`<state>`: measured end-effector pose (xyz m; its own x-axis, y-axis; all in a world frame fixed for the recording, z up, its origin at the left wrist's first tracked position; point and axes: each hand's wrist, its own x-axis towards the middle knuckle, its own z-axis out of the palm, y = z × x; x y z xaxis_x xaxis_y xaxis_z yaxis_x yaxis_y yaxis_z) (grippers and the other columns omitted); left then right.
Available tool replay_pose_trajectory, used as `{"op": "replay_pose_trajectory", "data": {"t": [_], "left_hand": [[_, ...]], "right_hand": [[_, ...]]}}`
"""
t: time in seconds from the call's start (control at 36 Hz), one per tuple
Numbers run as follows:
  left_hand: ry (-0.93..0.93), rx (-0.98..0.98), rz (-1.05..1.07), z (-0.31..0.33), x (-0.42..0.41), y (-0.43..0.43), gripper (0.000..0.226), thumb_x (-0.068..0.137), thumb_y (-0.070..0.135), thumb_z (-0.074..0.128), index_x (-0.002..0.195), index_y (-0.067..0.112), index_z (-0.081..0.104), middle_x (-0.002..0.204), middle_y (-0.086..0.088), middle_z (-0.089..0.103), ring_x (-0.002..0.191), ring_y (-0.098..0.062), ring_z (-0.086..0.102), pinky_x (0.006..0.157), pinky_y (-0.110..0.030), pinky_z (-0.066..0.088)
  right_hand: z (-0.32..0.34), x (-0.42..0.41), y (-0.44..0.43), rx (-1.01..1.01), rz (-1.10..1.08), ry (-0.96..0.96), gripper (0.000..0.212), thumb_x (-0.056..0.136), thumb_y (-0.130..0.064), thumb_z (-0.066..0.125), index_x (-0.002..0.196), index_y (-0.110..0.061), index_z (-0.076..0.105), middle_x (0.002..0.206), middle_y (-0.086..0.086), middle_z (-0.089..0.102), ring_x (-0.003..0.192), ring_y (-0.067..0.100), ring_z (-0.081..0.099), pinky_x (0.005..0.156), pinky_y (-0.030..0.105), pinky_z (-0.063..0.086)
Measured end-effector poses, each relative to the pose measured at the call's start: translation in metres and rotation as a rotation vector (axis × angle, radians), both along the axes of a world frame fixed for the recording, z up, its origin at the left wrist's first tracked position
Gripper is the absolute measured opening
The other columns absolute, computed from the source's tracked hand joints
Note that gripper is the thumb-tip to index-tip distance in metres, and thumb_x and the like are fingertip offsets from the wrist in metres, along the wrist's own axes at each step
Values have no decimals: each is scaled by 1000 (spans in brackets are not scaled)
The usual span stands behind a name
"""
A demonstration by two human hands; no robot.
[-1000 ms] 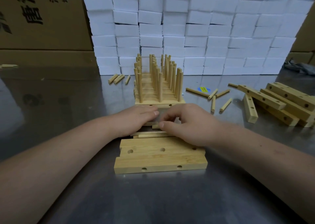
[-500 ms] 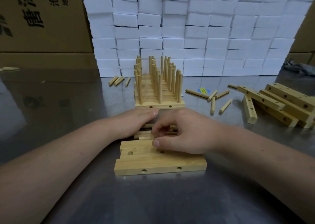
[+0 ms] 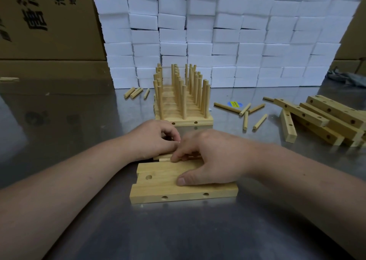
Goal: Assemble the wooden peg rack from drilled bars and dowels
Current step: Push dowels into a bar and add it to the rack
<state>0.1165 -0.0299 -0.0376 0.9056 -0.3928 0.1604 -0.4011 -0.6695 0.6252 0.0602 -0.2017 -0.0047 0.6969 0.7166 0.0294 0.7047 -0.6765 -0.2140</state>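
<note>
Bars: drilled bars (image 3: 158, 188) lie flat, side by side, on the desk (image 3: 79, 220).
Dowels: loose dowels (image 3: 165, 157) lie just behind them, mostly hidden under the hands.
Right hand (image 3: 213, 156): fingers curl onto the dowels and the thumb rests on the bars.
Left hand (image 3: 152, 141): fingers curled; whether they hold anything, I cannot tell.
Advice: take one dowel, stand it square over a hole, and press straight down.

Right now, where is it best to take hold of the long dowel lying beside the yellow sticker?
Pinch the long dowel near its middle from above, across its width. It lies flat on the table, with its left half free; its right end is near another dowel.
</note>
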Motion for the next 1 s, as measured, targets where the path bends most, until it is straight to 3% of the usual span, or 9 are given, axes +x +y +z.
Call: {"op": "replay_pose_trajectory", "data": {"t": [0.06,0.14,0.22,0.39,0.5,0.58,0.72,0.86,1.0], "left_hand": [[13,-1,7,1,-1,0,6,74,24,74,79,25,70,90,5,67,87,-8,61,81,-25,51],[23,-51,-1,1,-2,0,9,74,22,73,72,27,67,71,9,63,61,3,55,59,-13,47],[57,-93,-25,0,-1,-1,11,77,17,72,75,27,67,61,14,58,51,8,49,52,-6,39],[58,-31,-17,2,-2,1,14,84,26,66,81,39,69,76,21,67,72,11,58,59,-2,39],[13,-67,79,0,0,0,19,90,29,58,79,43,63,85,16,66,77,1,59,60,-13,42],[-2,-170,125,-2,2,1,21,92,25,55,76,37,63,66,13,61,54,3,54,46,-10,38],[16,-169,108,-2,3,0,20,91,24,56,79,39,61,79,9,65,75,-8,60,70,-21,48],[26,-165,99,-3,2,1,22,91,24,57,78,41,61,81,10,66,73,-4,62,75,-25,50],[35,-180,80,-3,2,2,25,90,23,58,74,42,62,82,12,68,70,5,62,70,-17,47]], "right_hand": [[0,0,0,-22,-14,12,48,81,-54,59,119,-25,62,116,-7,58,98,7,50,89,32,44],[-1,2,-1,-38,-46,17,49,81,-56,57,119,-25,61,115,-5,59,102,13,53,89,37,45],[-2,4,-1,-39,-55,18,45,82,-54,57,120,-30,60,117,-10,57,104,9,50,90,34,44],[-8,11,-3,101,-154,-48,27,87,-41,58,109,-28,65,106,-11,59,97,8,52,84,29,44],[-9,16,-7,110,-262,-30,21,88,-42,54,101,-30,65,95,-13,58,85,5,53,75,26,46],[-7,13,-6,97,-236,18,28,83,-51,55,97,-30,67,93,-12,61,85,5,55,79,30,49],[0,0,2,57,-74,34,48,76,-57,61,113,-26,66,92,-23,48,95,3,46,85,26,41],[1,-4,6,-78,-44,43,54,78,-61,57,119,-26,61,107,-3,60,98,13,52,88,36,45],[3,-4,6,-27,-41,55,52,77,-56,63,120,-29,57,107,-11,55,94,5,48,77,18,41]]}}
